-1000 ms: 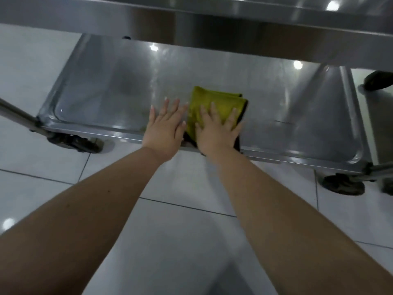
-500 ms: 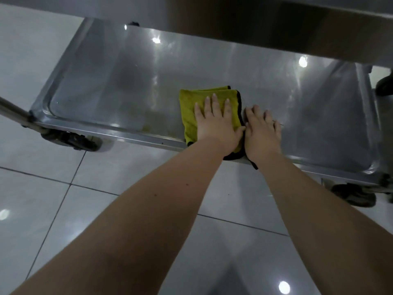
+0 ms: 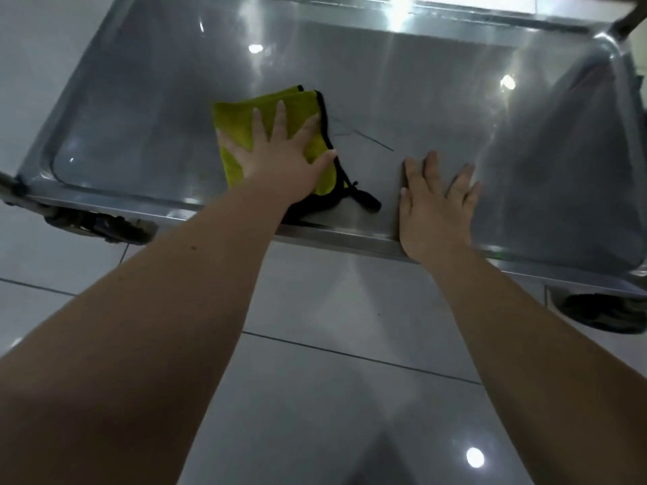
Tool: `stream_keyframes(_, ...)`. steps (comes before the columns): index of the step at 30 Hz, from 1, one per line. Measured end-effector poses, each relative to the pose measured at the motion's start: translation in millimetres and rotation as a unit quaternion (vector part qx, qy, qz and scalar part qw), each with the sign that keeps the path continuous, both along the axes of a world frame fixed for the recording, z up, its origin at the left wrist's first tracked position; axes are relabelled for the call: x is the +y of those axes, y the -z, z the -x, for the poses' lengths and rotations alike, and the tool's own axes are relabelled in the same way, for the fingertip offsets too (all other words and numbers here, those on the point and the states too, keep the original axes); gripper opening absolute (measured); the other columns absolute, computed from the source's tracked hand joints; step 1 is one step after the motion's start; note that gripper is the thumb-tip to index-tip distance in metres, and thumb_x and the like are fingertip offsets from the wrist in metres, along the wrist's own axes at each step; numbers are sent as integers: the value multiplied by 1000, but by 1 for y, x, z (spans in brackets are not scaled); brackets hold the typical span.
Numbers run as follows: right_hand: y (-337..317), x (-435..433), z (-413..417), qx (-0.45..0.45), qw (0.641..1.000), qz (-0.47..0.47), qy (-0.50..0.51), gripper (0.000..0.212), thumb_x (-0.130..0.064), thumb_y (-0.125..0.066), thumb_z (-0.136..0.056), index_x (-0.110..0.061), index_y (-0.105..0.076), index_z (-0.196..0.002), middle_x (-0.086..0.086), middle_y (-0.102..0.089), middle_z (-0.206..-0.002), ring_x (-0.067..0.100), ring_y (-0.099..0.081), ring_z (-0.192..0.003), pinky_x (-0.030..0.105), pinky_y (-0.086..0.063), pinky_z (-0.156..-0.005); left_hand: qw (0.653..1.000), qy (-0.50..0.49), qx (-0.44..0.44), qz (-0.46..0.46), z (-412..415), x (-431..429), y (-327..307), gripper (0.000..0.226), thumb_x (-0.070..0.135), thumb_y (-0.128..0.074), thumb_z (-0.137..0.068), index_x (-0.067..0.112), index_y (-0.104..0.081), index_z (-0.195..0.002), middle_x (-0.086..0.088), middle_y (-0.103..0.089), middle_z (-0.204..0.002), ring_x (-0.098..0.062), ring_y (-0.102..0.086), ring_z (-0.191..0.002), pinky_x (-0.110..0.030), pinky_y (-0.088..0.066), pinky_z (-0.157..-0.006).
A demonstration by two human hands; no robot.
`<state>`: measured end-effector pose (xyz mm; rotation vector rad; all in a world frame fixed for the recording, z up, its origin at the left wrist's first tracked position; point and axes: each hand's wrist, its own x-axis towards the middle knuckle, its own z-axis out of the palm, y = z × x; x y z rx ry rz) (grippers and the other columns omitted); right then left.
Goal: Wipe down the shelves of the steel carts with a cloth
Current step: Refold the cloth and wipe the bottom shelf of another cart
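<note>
On the lower shelf (image 3: 133, 110) of the steel cart, left of centre and close to the near rim, lies the cloth (image 3: 238, 134). It is yellow, folded into a thick pad and edged in black, with a black tag trailing off its near right corner. It looks soft, light and limp, and would likely bunch or unfold if dragged by one edge. The safer hold is a flat palm over the middle of the fold, so that it slides as one piece across the slick steel. The left hand (image 3: 280, 162) does just that, its fingers straight and spread, pressing the pad without curling round it. Further right, apart from the cloth, the right hand (image 3: 434, 208) rests flat on bare glossy steel, fingers straight, holding nothing, its heel over the near rim.
</note>
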<state>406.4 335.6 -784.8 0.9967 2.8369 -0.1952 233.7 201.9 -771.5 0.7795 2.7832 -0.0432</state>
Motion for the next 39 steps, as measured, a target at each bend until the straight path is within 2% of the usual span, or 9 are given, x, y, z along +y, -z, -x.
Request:
stream_keyframes(6, 0, -1, -4, -22, 1000, -5, 3, 65, -28, -28, -101, -22, 7, -155, 0, 12, -163, 43, 13, -146, 59, 3, -117, 987, 154, 5, -35, -51, 69, 3, 65, 77, -15, -88, 55, -2, -148, 4, 11, -163, -29, 11, -149, -73, 11, -105)
stream_keyframes(11, -1, 3, -6, 9, 1000, 8, 5, 57, -35, -19, -104, -27, 2, -156, -6, 5, -164, 39, 10, -147, 56, 4, -118, 988, 143, 3, -52, -18, 54, 2, 74, 81, -23, -83, 53, -6, -149, 8, 4, -163, -20, 4, -150, -63, 6, -114)
stream_keyframes(15, -1, 2, -5, 20, 1000, 15, 11, 53, -37, -15, -105, -27, -3, -156, -6, 2, -164, 38, 8, -148, 55, 5, -119, 998, 16, -32, -53, 53, -7, -8, 74, 77, -36, -84, 51, -12, -149, 8, 1, -163, -20, 0, -150, -60, 4, -116)
stream_keyframes(19, 1, 0, -3, 19, 1000, 4, 16, 54, -36, -17, -104, -25, -6, -156, -5, 0, -164, 42, 6, -147, 56, 4, -118, 999, -48, -11, 2, 80, -71, -6, 73, 76, -32, -86, 50, -9, -150, 8, 2, -164, -23, 1, -150, -62, 1, -115)
stream_keyframes(23, 1, -1, -1, 4, 1000, -4, 15, 54, -35, -17, -104, -23, -4, -156, -4, 3, -164, 43, 7, -147, 57, 4, -118, 1000, -21, 9, 14, 56, -40, 0, 73, 81, -19, -84, 53, -3, -149, 5, 6, -163, -27, 4, -150, -69, 6, -110)
stream_keyframes(28, 1, -1, -5, -5, 1000, -2, 7, 58, -32, -20, -104, -21, 2, -156, -3, 6, -164, 42, 8, -147, 58, 3, -117, 986, 167, 16, -19, -37, 47, 5, 68, 76, -18, -88, 53, -3, -149, 4, 6, -163, -28, 4, -150, -71, 7, -109)
stream_keyframes(30, 2, 1, -7, -1, 1000, 1, 6, 59, -30, -22, -103, -19, 2, -156, -3, 5, -164, 40, 8, -147, 57, 2, -118, 979, 200, 13, -36, -63, 60, 6, 63, 70, -20, -92, 52, -3, -150, 5, 6, -164, -26, 6, -150, -68, 8, -110)
stream_keyframes(35, 1, 3, -7, 20, 1000, 15, 10, 54, -35, -17, -105, -26, -4, -156, -7, 0, -164, 36, 7, -148, 55, 3, -119, 981, 171, 2, -87, -47, 15, 6, 67, 75, -29, -87, 54, -10, -148, 12, -1, -163, -19, 2, -150, -55, 8, -117)
stream_keyframes(39, 0, 5, -6, 16, 999, 20, 19, 52, -36, -17, -105, -28, -6, -156, -8, -1, -164, 35, 5, -149, 54, 3, -119, 994, 83, 1, -77, 2, -59, 2, 68, 74, -35, -87, 54, -12, -148, 13, -1, -163, -16, 2, -150, -52, 4, -118)
